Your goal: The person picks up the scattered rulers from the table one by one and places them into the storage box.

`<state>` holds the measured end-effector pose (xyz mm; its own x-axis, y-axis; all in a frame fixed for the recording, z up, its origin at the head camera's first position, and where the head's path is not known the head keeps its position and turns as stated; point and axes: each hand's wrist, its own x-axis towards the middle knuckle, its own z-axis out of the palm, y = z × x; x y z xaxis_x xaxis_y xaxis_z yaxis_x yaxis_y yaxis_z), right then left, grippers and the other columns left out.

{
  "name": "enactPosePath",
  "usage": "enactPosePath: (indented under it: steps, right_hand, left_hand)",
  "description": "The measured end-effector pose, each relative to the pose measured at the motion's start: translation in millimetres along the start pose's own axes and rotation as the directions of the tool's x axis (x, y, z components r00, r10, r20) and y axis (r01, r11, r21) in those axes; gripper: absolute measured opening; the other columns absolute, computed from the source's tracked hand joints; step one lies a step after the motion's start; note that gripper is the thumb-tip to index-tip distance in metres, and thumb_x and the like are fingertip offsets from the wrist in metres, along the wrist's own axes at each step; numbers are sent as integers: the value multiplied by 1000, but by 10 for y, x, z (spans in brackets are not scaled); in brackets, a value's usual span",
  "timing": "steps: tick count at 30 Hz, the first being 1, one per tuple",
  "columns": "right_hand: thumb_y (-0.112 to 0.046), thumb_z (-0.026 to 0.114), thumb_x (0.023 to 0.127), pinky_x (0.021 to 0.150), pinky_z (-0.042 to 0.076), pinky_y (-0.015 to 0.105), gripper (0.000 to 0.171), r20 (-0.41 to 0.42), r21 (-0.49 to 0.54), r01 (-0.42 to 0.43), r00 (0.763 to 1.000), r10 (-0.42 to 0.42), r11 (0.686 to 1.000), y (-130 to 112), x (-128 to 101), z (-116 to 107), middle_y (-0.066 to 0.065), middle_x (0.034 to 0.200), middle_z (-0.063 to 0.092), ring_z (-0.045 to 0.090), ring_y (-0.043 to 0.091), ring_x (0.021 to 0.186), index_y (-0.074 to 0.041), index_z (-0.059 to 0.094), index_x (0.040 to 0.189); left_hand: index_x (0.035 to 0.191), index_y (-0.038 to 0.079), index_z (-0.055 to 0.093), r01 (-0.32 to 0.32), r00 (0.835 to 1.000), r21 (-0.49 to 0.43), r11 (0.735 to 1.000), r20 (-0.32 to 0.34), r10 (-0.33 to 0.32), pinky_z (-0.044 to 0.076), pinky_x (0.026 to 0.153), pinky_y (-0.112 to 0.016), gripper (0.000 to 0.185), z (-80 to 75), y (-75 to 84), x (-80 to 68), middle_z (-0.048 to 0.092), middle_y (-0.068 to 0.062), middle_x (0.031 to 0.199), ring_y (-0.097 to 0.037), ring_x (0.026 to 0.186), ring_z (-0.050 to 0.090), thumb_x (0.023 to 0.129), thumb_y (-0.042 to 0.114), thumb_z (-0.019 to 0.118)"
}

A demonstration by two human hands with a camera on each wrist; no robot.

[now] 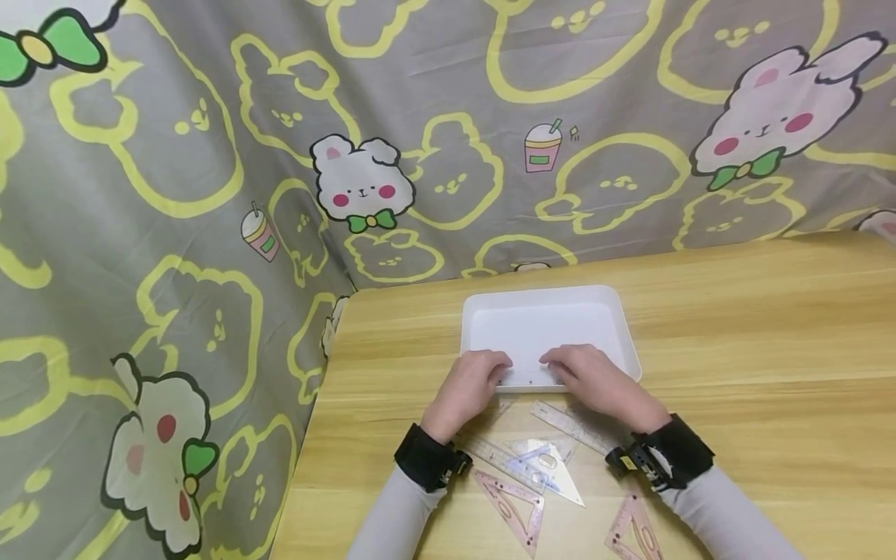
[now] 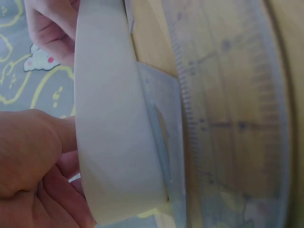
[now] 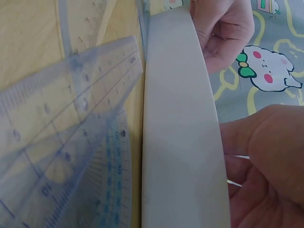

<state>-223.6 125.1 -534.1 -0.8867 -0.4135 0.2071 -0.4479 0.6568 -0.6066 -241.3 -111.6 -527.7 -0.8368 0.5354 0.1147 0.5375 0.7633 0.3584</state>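
Head view is showing both hands gripping the near rim of the white tray (image 1: pixel 549 299) on the counter (image 1: pixel 756 350): left hand (image 1: pixel 467 386) and right hand (image 1: pixel 591 377) are curling their fingers over its edge. Clear rulers (image 1: pixel 567 420) are lying just behind the wrists.

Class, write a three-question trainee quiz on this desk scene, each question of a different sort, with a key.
1. True or false: both hands grip the near rim of the white tray.
2. The rulers and set squares lie: A) in the tray B) on the table C) on the cloth.
3. What does the tray hold?

Key: 1 true: left hand, right hand. 2 B, e.g. clear set square. 3 Nothing visible.
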Motion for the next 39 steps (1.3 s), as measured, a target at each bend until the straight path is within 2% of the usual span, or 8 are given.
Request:
enactPosePath:
  steps: [12,21,28,32,35,39]
  right_hand:
    - [1,57,103,97,54,57,23,43,-6,-20,999,21,1000,-12,-9,-20,19,112,76,71,40,110,3,73,119]
    - [-1,58,102,99,53,58,25,27,-3,-13,1000,13,1000,-24,-15,-64,21,120,74,69,41,114,3,71,124]
    - [-6,72,96,85,59,50,17,-11,-40,15,1000,-15,999,-174,-73,-317,11,100,75,71,28,94,0,73,112]
    - [-9,78,93,80,58,45,15,-1,-50,51,999,-51,997,-319,-109,-410,8,98,74,69,24,89,-3,73,105]
    - [-10,80,90,77,57,43,16,30,-65,68,997,-67,996,-428,-144,-448,8,96,73,68,23,86,-3,73,103]
    - [-15,82,90,78,58,44,18,55,-97,79,996,-74,992,-519,-207,-471,7,96,72,69,23,86,-4,73,102]
  left_hand:
    - [116,10,77,1,1000,14,1000,15,-1,57,89,-27,19,-3,16,-4,78,-2,109,-11,95,70,107,12,61]
    - [120,10,76,22,1000,35,999,5,-22,57,88,-28,19,-35,37,-12,77,-3,109,-12,93,69,106,13,63]
    - [123,11,74,-79,994,72,994,-66,84,55,96,-32,24,-129,247,-53,75,-3,116,-18,109,70,103,24,69]
    - [125,11,71,-128,985,82,988,-107,136,54,99,-32,29,-161,356,-90,73,-4,121,-19,114,68,101,27,73]
    - [127,11,70,-176,978,54,983,-107,181,53,100,-28,33,-179,431,-117,72,-3,122,-18,116,66,99,27,75]
    - [126,10,71,-220,973,23,975,-60,221,52,97,-23,34,-170,512,-128,73,-2,120,-15,112,67,100,30,74]
